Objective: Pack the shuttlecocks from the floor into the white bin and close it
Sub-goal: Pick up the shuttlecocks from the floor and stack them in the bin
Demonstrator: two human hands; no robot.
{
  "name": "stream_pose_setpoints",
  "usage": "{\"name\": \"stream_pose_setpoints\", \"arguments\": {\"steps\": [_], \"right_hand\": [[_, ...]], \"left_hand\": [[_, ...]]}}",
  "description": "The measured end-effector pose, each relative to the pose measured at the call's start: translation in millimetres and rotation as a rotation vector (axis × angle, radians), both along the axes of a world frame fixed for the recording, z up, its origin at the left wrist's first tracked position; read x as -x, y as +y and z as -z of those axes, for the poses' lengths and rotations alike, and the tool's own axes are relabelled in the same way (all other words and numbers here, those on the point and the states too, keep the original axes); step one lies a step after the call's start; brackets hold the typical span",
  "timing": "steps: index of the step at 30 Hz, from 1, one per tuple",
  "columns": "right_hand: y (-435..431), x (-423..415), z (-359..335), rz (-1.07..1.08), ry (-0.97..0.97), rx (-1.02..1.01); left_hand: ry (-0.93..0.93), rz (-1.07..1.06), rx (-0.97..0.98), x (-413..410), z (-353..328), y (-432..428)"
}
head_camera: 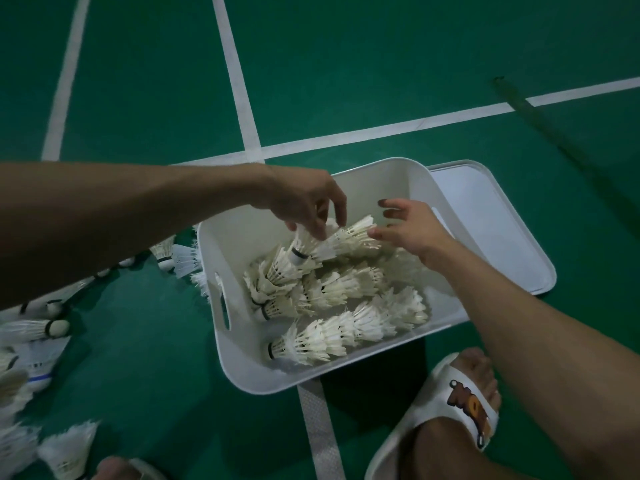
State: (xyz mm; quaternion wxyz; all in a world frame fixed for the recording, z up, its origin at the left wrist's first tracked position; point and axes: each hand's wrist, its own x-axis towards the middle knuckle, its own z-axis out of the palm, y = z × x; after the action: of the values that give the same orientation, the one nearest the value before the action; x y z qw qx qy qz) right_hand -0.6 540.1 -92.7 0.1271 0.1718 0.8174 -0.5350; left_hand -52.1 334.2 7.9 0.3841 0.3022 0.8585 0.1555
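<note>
Left of the white bin, loose shuttlecocks lie scattered on the green floor, a few just beside the bin's left wall, so there is plenty left for me to gather.

Over the bin's far left corner, my left hand reaches in from that pile. Its fingers are curled down and pinch a nested stack near the cork end. I hold it there because the cork is the firm part and the feathers crush easily.

The stack lies tilted, cork low and feathers pointing toward the bin's right wall, just above the rows already laid on the bin's bottom. Those rows lie side by side, nested cork into skirt, which I judge saves room.

Over the bin's right half, my right hand has its fingers spread and gripping nothing. The thumb touches the stack's feather end, to steady and steer it down next to the others.

Right of the bin, the lid lies flat on the floor, partly hidden behind the bin's right wall, near at hand for closing later. Near the bin's front right corner stands my foot in a white sandal.
</note>
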Motion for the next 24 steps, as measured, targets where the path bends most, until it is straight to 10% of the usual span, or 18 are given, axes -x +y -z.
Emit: {"name": "stream_pose_setpoints", "arguments": {"steps": [9, 16, 24], "right_hand": [[-2.2, -26.2, -51.0, -0.263, 0.08, 0.292], [-3.2, -22.6, -45.0, -0.213, 0.125, 0.014], [17.6, -23.5, -31.7, -0.305, 0.131, -0.309]], "left_hand": [[0.272, 0.131, -0.15, -18.0, 4.6, 27.0], [0.329, -0.155, -0.4, -22.5, 19.7, 34.4], [0.389, 0.173, 0.102, -21.9, 66.0, 24.7]]}}
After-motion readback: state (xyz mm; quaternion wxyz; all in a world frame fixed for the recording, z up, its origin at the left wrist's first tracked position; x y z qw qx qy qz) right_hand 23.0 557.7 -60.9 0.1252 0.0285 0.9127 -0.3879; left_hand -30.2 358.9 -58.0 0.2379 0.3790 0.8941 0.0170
